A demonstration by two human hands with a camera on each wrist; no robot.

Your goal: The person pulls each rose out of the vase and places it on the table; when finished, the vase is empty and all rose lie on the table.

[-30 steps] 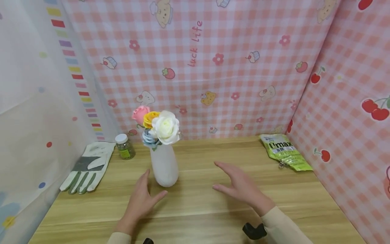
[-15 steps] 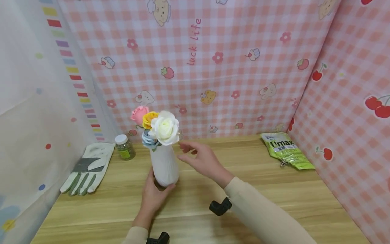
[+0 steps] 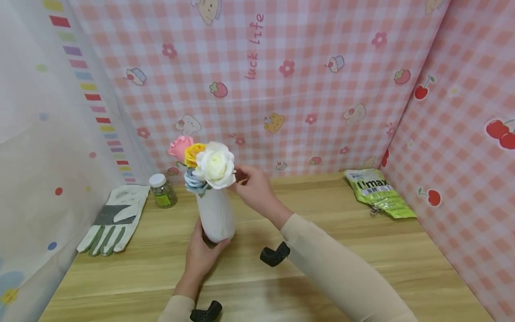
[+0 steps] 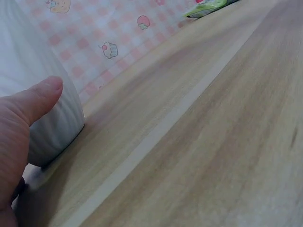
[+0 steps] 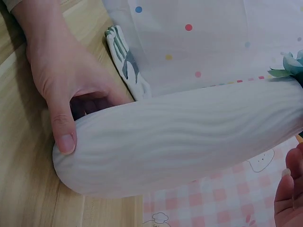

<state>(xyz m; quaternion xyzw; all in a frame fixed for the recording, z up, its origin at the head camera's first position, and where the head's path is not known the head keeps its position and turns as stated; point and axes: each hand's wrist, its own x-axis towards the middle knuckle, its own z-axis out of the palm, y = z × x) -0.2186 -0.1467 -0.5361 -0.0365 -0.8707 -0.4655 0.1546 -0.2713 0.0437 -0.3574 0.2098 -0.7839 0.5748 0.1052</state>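
A white ribbed vase (image 3: 217, 214) stands upright on the wooden table, holding a pink rose (image 3: 180, 148), a yellow rose (image 3: 194, 154), a white rose (image 3: 216, 165) and a blue flower (image 3: 195, 180). My left hand (image 3: 201, 257) grips the vase low near its base; its thumb (image 4: 45, 97) presses the near side in the left wrist view. Up by the vase's neck, my right hand (image 3: 257, 190) has its fingers bent loosely beside the white rose, which partly hides their tips. In the right wrist view those fingers (image 5: 286, 189) show a gap from the vase wall.
A white and green work glove (image 3: 114, 219) lies at the left, with a small white-lidded jar (image 3: 162, 191) beside it. A green pouch (image 3: 378, 193) lies back right. Patterned cloth walls (image 3: 322, 89) close off the table's back and sides.
My left hand has moved in and taken hold of the vase's base. My right hand has travelled left and up to the white rose. The head view has tilted slightly.
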